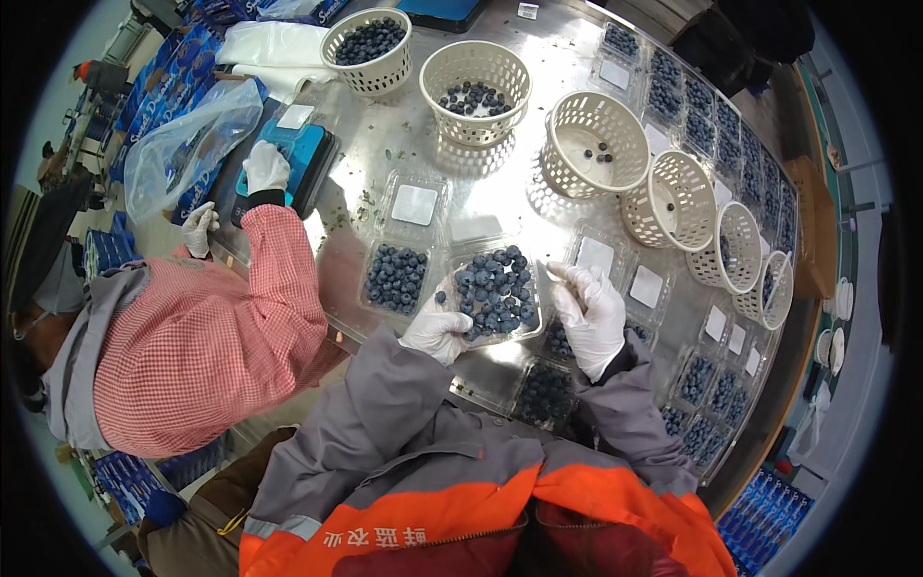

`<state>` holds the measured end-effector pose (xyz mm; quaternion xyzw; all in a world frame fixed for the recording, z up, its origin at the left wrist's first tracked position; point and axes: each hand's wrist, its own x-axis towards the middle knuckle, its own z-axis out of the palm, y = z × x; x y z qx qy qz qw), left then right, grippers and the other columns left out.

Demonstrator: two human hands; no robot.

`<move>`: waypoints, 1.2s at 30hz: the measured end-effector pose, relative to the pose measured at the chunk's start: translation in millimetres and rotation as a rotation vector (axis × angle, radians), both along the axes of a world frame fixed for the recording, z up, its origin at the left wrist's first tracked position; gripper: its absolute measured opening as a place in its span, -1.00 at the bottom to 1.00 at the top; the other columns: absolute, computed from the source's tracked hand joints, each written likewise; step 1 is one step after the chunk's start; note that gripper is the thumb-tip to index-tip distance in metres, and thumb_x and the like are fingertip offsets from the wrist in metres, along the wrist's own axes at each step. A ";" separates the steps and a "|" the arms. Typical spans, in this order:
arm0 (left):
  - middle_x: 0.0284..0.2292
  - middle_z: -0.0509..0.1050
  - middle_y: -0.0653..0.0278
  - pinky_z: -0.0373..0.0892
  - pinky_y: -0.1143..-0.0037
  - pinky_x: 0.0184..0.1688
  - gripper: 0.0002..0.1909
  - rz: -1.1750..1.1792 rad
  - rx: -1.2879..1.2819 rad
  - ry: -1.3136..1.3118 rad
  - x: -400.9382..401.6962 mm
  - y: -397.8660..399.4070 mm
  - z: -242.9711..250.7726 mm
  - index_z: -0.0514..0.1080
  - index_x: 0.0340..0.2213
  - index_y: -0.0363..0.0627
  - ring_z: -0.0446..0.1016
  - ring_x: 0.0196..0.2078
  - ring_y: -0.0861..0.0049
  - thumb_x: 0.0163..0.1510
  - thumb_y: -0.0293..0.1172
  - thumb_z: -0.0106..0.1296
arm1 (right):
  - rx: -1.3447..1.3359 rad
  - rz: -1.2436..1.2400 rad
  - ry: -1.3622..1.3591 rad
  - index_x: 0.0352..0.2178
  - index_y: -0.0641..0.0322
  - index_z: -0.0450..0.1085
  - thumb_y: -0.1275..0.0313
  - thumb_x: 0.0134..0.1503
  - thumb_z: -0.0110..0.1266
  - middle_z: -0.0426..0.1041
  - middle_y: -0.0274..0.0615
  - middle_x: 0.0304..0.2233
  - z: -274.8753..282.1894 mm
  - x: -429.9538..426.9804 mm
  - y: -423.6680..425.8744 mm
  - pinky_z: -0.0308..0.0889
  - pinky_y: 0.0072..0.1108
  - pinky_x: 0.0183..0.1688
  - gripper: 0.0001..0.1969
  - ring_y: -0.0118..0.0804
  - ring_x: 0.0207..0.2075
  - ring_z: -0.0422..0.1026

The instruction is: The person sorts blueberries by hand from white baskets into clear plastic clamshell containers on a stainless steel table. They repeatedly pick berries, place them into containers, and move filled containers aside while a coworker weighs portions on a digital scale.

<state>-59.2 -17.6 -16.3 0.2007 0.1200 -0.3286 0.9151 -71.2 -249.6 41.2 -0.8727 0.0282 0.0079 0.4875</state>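
My left hand (438,333), in a white glove, grips the near left corner of a clear plastic clamshell of blueberries (497,292), its thumb over the rim. A single blueberry (440,296) shows at that hand's fingers. To the right of this clamshell, my gloved right hand (588,314) is raised with curled fingers; whether something small is between them cannot be told. Left of the held clamshell lies another open clamshell filled with blueberries (396,278), its lid (414,205) bearing a white label. More filled clamshells (544,391) lie near my right forearm, partly hidden.
Several white perforated baskets (476,90) stand in a curved row, some with blueberries. Filled clamshells (699,130) line the table's far right; others (696,379) lie at right. A co-worker in a red checked sleeve (281,267) reaches to a blue scale (306,159) at left.
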 end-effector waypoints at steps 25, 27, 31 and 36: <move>0.24 0.12 -0.08 0.30 -0.06 0.21 0.01 -0.040 0.112 -0.045 3.7 -1.9 16.5 -0.09 0.30 -0.09 0.22 0.26 -0.02 -0.28 -0.89 -0.40 | 0.458 0.210 0.328 -0.17 0.26 0.47 0.56 0.07 0.19 0.30 -0.56 -0.52 -9.3 14.0 -11.1 0.16 -0.78 -0.45 -0.75 -0.74 -0.49 0.23; 0.24 0.12 -0.08 0.29 0.00 0.24 0.01 -0.029 0.112 -0.052 2.9 -2.1 18.7 -0.09 0.30 -0.11 0.22 0.26 0.00 -0.28 -0.89 -0.40 | 0.143 0.245 0.199 -0.08 0.15 0.48 0.48 0.05 0.23 0.31 -0.47 -0.57 0.2 17.6 -5.6 0.24 -0.68 -0.48 -0.65 -0.60 -0.55 0.29; 0.24 0.11 -0.07 0.27 0.09 0.27 0.00 -0.006 0.102 -0.037 0.3 -3.1 12.5 -0.11 0.30 -0.16 0.23 0.26 0.03 -0.28 -0.90 -0.40 | -0.485 0.289 -0.182 -0.18 0.02 0.51 0.32 -0.02 0.28 0.37 -0.28 -0.53 -5.8 25.4 4.5 0.35 -0.48 -0.42 -0.69 -0.27 -0.52 0.43; 0.23 0.14 -0.07 0.29 0.05 0.25 0.01 -0.025 0.161 -0.011 -1.2 -2.1 17.8 -0.12 0.31 -0.14 0.24 0.25 0.04 -0.27 -0.89 -0.39 | -0.362 0.309 -0.154 -0.32 0.07 0.48 0.34 -0.02 0.26 0.42 -0.29 -0.52 -12.5 26.1 8.0 0.36 -0.47 -0.40 -0.80 -0.30 -0.51 0.44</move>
